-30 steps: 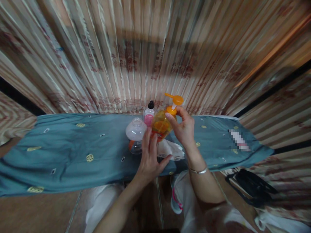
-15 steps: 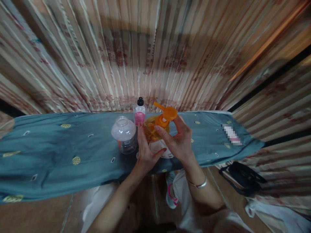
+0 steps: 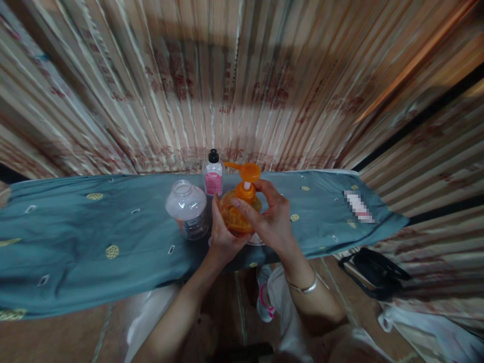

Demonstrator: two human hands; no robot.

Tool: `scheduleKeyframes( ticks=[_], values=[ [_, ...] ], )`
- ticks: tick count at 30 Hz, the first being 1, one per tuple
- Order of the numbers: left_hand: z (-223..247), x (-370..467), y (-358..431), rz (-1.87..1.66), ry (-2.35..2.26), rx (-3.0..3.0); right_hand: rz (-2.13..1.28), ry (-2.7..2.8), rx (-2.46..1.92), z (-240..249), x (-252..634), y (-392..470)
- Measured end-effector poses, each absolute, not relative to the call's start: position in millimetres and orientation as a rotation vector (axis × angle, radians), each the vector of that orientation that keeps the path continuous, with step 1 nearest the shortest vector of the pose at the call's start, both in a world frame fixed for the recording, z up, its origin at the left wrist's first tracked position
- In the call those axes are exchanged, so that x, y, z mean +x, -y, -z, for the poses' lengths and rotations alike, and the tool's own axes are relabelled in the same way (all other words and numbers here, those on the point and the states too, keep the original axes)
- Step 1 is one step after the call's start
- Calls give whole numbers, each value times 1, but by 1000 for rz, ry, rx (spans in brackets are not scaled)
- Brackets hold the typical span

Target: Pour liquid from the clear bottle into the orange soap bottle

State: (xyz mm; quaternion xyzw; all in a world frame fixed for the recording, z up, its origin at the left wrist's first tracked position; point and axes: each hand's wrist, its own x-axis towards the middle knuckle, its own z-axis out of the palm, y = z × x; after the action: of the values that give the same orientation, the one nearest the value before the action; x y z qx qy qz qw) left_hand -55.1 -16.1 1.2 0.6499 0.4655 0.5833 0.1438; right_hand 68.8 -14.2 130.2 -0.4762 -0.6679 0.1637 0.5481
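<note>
Between my hands is a pump bottle (image 3: 237,218) with a clear body, amber liquid and an orange pump top (image 3: 250,172) whose spout points left. My left hand (image 3: 224,232) cups the bottle's left side and underside. My right hand (image 3: 273,217) has its thumb and fingers around the orange collar below the pump head. Just left of my left hand stands a clear wide jar (image 3: 187,206) with an open mouth. Behind it, a clear bottle with a pink label and black cap (image 3: 214,176) stands upright. Something pale and round (image 3: 256,240) lies under my hands, mostly hidden.
A teal patterned cloth (image 3: 132,227) covers the narrow table. Striped curtains (image 3: 227,91) hang close behind it. A blurred-out pale packet (image 3: 358,206) lies at the right end. On the floor at right are a black bag (image 3: 376,272) and a white bag (image 3: 423,327).
The pump bottle has come more upright. My left hand has moved under and around its body, where before its fingers were stretched beside it. The view has shifted slightly.
</note>
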Motion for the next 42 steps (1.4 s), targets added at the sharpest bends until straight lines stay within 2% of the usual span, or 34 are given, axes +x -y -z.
scheduleKeyframes(
  ticks=[14, 20, 28, 36, 42],
  values=[
    [-12, -61, 25, -1551, -1286, 1836, -725, 1608, -1050, -138, 78, 10],
    [-11, -63, 21, -1560, -1287, 1832, -563, 1514, -1122, -135, 81, 7],
    [-7, -65, 18, -1565, -1266, 1765, -672, 1639, -1016, -135, 84, 6],
    [-5, -67, 16, -1585, -1289, 1838, -507, 1560, -1169, -132, 79, 8],
    [-5, -67, 16, -1580, -1258, 1826, -538, 1583, -1109, -132, 79, 9]
  ],
)
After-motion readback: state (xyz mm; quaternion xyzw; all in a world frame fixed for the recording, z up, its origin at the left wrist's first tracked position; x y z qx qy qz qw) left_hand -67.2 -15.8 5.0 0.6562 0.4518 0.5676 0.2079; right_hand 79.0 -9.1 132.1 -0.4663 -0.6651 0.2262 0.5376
